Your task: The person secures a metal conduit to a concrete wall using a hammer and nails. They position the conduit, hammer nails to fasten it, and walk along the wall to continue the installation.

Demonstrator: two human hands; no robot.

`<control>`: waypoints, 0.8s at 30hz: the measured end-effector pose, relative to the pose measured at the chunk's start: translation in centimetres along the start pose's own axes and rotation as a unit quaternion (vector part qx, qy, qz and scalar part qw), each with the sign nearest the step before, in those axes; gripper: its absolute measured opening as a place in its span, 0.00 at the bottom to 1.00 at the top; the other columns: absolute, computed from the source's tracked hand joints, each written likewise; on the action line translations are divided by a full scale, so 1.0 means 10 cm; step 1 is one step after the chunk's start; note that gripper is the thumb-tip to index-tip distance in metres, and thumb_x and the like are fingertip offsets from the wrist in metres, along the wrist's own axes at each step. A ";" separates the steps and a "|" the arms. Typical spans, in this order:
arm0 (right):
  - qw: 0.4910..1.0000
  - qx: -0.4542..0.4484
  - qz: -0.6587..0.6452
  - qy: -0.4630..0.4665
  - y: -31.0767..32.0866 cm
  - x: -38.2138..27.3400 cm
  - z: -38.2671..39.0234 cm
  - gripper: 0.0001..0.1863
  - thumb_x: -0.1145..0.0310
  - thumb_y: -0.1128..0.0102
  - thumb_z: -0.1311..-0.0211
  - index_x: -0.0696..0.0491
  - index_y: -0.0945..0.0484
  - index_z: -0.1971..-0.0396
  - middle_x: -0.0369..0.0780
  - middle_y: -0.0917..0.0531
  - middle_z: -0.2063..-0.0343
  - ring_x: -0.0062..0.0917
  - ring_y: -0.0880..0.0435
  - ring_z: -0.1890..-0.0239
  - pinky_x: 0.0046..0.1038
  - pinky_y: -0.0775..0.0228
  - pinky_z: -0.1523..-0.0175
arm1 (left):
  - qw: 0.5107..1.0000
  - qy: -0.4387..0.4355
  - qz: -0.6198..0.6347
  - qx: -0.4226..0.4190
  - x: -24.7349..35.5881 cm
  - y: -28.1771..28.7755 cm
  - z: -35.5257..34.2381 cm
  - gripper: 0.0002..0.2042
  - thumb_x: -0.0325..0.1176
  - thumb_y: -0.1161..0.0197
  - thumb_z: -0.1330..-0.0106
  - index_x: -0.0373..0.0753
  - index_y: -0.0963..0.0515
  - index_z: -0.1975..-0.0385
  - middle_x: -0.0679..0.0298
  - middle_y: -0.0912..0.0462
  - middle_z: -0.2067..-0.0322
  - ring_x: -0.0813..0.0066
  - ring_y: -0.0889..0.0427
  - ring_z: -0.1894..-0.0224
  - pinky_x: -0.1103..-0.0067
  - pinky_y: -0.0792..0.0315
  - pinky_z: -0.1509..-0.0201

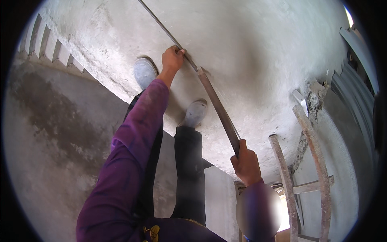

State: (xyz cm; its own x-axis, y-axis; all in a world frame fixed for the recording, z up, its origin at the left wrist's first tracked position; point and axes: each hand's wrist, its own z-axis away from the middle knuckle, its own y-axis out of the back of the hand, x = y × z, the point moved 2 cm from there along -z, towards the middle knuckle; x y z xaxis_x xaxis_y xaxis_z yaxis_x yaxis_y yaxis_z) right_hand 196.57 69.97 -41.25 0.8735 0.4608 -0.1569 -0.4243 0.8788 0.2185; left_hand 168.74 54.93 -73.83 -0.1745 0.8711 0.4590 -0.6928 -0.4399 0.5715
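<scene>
My left hand (172, 60) grips a long thin metal bar (160, 26) that runs diagonally over the pale concrete surface (258, 56) toward the top of the view. My right hand (245, 163), lower right, is closed round the lower end of a long brown wooden batten (217, 109), with the thin bar showing along its edge. The batten's upper end lies just below my left hand. My two grey, dusty shoes (146, 72) are on the concrete near its edge, below and beside my left hand.
A wooden ladder (310, 141) stands at the right beside broken, rough plaster (314, 97). Grey corrugated sheets (350, 97) curve along the right rim. Concrete steps (48, 46) show at upper left, and a drop beside the edge shows a stained grey surface (60, 141). A bright opening (284, 211) is at lower right.
</scene>
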 end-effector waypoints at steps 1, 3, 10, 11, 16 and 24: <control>1.000 0.007 0.009 0.004 0.03 -0.08 -0.06 0.17 0.74 0.42 0.38 0.57 0.37 0.53 0.55 0.16 0.71 0.57 0.15 0.64 0.54 0.22 0.58 | 1.000 0.001 0.002 0.004 0.01 0.00 0.02 0.13 0.40 0.31 0.32 0.35 0.14 0.68 0.51 0.11 0.71 0.53 0.11 0.64 0.64 0.21 0.56; 0.999 0.020 0.025 0.013 0.04 -0.24 -0.14 0.18 0.74 0.42 0.38 0.57 0.37 0.52 0.55 0.16 0.71 0.56 0.14 0.65 0.54 0.21 0.58 | 1.000 0.003 -0.002 0.005 0.04 0.04 -0.01 0.13 0.40 0.31 0.32 0.35 0.14 0.68 0.49 0.11 0.70 0.51 0.11 0.63 0.63 0.21 0.55; 0.990 0.036 0.120 -0.066 -0.23 -0.25 -0.18 0.18 0.71 0.44 0.34 0.54 0.37 0.49 0.51 0.14 0.69 0.53 0.12 0.65 0.51 0.19 0.62 | 0.997 0.006 -0.070 -0.030 -0.01 0.04 0.20 0.22 0.51 0.39 0.27 0.34 0.15 0.61 0.41 0.13 0.62 0.39 0.14 0.54 0.56 0.23 0.48; 0.990 0.037 0.124 -0.064 -0.24 -0.21 -0.21 0.18 0.71 0.44 0.34 0.55 0.37 0.48 0.51 0.14 0.69 0.52 0.12 0.65 0.51 0.19 0.62 | 0.997 0.025 -0.063 -0.033 -0.06 -0.03 0.35 0.24 0.54 0.41 0.26 0.33 0.15 0.59 0.40 0.13 0.61 0.37 0.15 0.52 0.55 0.23 0.46; 0.988 0.044 0.128 -0.068 -0.27 -0.03 -0.24 0.20 0.69 0.43 0.34 0.55 0.36 0.45 0.51 0.13 0.68 0.51 0.11 0.65 0.51 0.19 0.61 | 0.962 0.126 0.177 -0.166 0.32 -0.50 1.74 0.26 0.55 0.44 0.23 0.32 0.21 0.53 0.41 0.14 0.62 0.39 0.15 0.53 0.57 0.24 0.47; 0.985 0.032 0.141 -0.090 -0.26 0.06 -0.35 0.23 0.66 0.40 0.35 0.55 0.36 0.43 0.53 0.13 0.66 0.53 0.11 0.62 0.52 0.19 0.58 | 0.979 0.116 0.153 -0.074 0.41 -0.69 1.80 0.25 0.54 0.41 0.25 0.31 0.22 0.55 0.43 0.13 0.66 0.40 0.14 0.57 0.56 0.23 0.51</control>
State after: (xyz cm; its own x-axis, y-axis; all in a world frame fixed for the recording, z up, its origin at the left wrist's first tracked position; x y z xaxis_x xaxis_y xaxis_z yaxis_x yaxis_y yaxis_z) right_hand 197.33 68.41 -45.31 0.7533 0.6513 0.0911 -0.6457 0.7062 0.2906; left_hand 185.36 57.63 -63.62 -0.5317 0.7371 0.4171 -0.6736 -0.6666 0.3192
